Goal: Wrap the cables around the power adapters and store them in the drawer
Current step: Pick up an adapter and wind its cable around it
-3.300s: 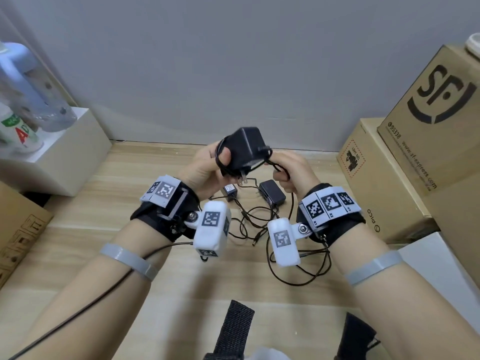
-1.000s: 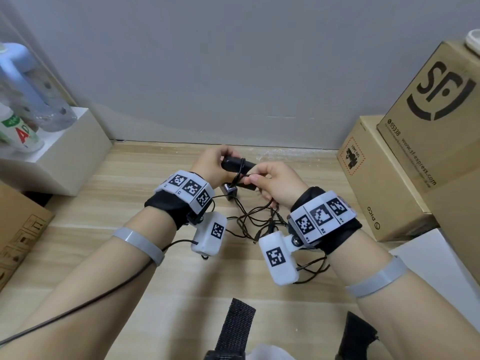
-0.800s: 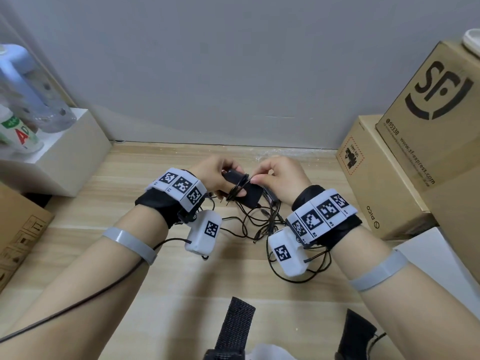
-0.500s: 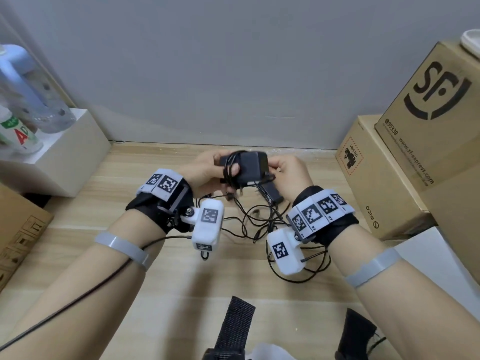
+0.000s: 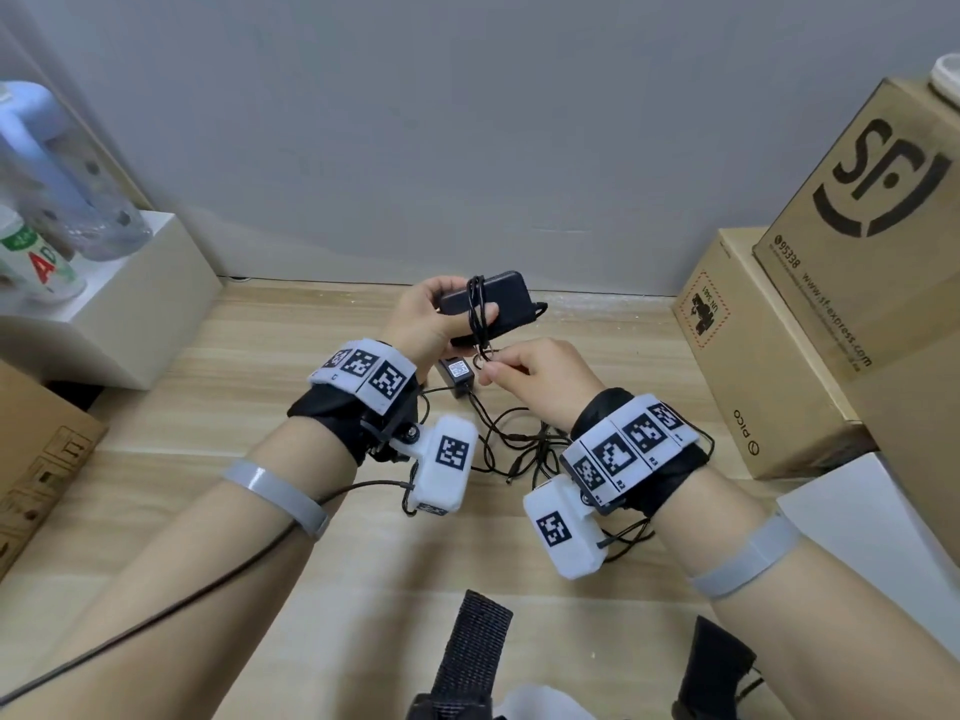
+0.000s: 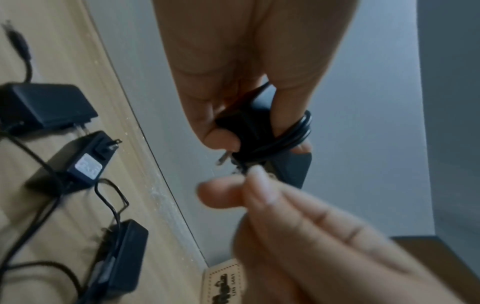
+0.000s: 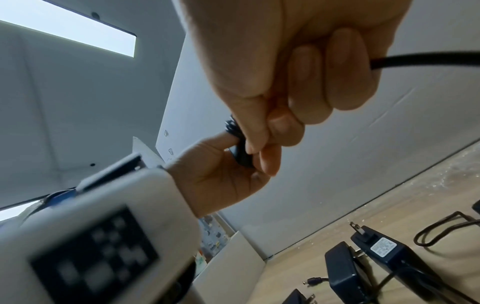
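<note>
Both forearms are bare. Each wrist wears a black fabric wrist wrap [image 5: 332, 415] topped by a white band of black-and-white square markers [image 5: 366, 374]. A white boxy camera housing [image 5: 445, 462] bearing one such marker hangs under each wrist. A grey plastic strap [image 5: 275, 496] rings each forearm, and a thin black lead [image 5: 208, 600] runs along the left forearm.
</note>
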